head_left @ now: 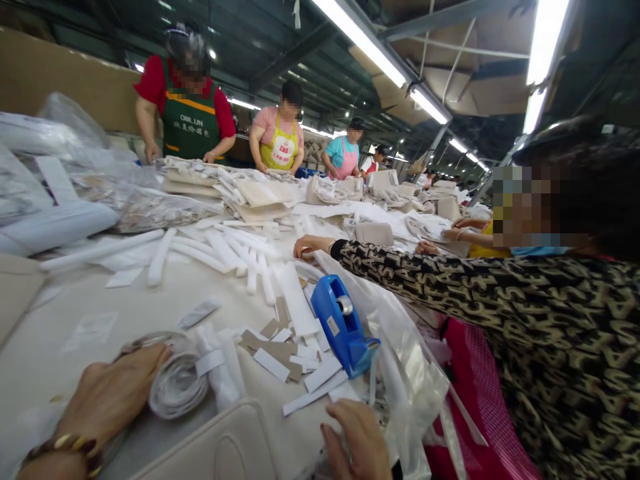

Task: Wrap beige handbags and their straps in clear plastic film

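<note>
My left hand (113,393), with a beaded bracelet at the wrist, is closed on a coiled strap (179,387) of pale, whitish material. A small white paper tab (210,362) and crumpled white wrap lie beside the coil. At the bottom, my right hand (357,437) has its fingers apart and holds nothing that I can see. Just beyond it lie loose white card strips (315,393) and a grey-brown card piece (270,350). A beige flat panel (220,447) with a stitched edge lies between my hands, partly cut off by the frame.
A blue tape dispenser (343,327) stands on the cards beside clear plastic sheeting (405,353). A co-worker's patterned sleeve (425,273) reaches across from the right toward white foam strips (250,257). Plastic-wrapped rolls (55,227) lie left. Other people work behind beige stacks (260,193).
</note>
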A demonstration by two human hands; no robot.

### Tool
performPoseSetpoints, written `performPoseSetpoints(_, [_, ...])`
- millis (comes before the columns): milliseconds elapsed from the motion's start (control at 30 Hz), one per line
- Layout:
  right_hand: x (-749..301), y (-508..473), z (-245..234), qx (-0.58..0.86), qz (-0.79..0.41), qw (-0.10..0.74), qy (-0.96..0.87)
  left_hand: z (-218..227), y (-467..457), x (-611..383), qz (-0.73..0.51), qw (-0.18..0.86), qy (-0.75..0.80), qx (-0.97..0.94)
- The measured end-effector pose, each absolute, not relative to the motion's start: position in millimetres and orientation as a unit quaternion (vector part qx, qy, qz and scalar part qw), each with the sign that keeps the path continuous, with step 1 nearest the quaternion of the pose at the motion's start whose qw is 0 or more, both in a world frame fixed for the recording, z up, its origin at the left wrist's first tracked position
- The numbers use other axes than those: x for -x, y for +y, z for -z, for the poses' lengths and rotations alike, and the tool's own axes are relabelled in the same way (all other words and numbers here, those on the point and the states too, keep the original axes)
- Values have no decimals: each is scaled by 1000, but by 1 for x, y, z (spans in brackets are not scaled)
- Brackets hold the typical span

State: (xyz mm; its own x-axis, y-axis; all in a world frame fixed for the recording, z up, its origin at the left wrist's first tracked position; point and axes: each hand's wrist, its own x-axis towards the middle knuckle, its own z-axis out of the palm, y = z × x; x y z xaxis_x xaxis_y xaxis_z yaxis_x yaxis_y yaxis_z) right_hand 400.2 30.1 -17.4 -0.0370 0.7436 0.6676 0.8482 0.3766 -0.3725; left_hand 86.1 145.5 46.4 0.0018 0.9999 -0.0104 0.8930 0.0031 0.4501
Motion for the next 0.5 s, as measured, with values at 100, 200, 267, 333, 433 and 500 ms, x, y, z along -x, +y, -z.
performPoseSetpoints(100, [-457, 16, 20, 592, 130, 359, -710, -48, 145, -86, -176, 163, 673, -700])
performPoseSetpoints(200, [-489, 9, 20, 615, 162, 296, -713, -43, 148, -83, -181, 152, 665, -708])
performPoseSetpoints(267, [-494, 10, 17, 631, 181, 287, -698, -40, 149, -81, -175, 149, 674, -702])
performPoseSetpoints(333, [-487, 17, 12, 629, 189, 287, -697, -40, 150, -81, -156, 147, 683, -698])
performPoseSetpoints(433, [-463, 33, -2, 591, 208, 278, -728, -42, 151, -80, -105, 137, 687, -706])
performPoseSetpoints(500, [-447, 45, -11, 577, 241, 271, -732, -43, 152, -80, -76, 137, 696, -701])
